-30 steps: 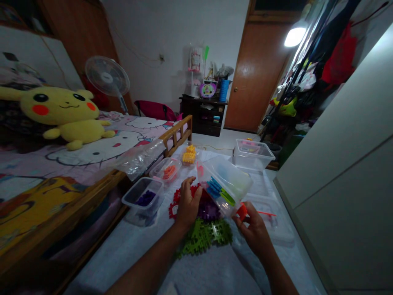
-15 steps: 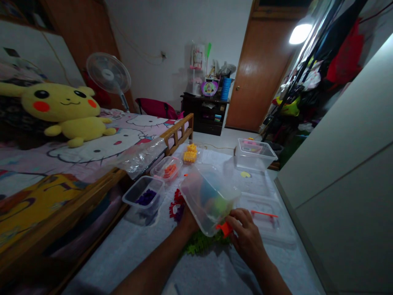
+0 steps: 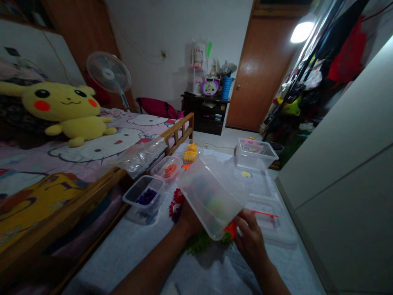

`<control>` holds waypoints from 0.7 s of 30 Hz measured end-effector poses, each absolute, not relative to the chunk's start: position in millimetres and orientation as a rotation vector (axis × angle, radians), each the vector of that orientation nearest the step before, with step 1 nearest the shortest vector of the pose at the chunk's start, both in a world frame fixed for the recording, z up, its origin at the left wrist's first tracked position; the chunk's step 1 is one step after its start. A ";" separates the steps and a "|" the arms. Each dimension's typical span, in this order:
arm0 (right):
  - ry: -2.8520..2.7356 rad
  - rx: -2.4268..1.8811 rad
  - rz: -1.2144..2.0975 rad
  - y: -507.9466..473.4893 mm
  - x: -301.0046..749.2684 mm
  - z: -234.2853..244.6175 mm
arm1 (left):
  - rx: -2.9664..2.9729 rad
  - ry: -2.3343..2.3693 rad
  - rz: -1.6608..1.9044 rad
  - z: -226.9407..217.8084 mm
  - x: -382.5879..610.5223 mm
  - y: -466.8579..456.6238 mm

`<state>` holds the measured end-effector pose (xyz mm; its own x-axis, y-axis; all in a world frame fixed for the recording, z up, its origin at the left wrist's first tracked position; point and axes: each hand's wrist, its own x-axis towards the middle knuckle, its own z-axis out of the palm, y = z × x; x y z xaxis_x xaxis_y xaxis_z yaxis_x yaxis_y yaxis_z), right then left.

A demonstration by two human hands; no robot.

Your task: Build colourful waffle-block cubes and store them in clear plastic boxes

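A translucent plastic container (image 3: 205, 192) is held tilted above the bed-like surface, with blurred blue and yellow-green shapes showing through its wall. My left hand (image 3: 190, 219) reaches behind its lower left side and appears to grip it; the fingers are mostly hidden. At the lower right corner, my right hand (image 3: 249, 231) has its fingers bent around an orange toy block (image 3: 231, 230), partly covered by the container. Green toy blocks (image 3: 198, 242) lie beneath. Red toy blocks (image 3: 177, 203) sit just left of my left hand.
On the left stand a tub (image 3: 129, 196) of purple pieces and a tub (image 3: 155, 168) of orange pieces. Yellow blocks (image 3: 190, 152) lie farther back. A clear bin (image 3: 258, 157) and a clear lid (image 3: 282, 235) are on the right. A wooden rail (image 3: 179, 131) borders the left side.
The container has tipped further, and its lower edge has shifted slightly right. My right hand has moved a little right and up with the orange block. More green pieces show beside it.
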<state>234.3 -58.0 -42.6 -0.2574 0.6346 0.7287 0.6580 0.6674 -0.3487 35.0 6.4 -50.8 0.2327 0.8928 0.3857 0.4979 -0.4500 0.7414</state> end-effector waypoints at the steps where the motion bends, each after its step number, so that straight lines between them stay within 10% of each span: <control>1: -1.918 -1.041 0.007 -57.9 236.2 -42.8 | 2.096 1.274 1.123 -47.8 33.8 4.7; 21: -0.805 -1.102 1.080 -25.8 260.6 -43.5 | 2.114 1.557 0.917 -52.7 11.7 -23.8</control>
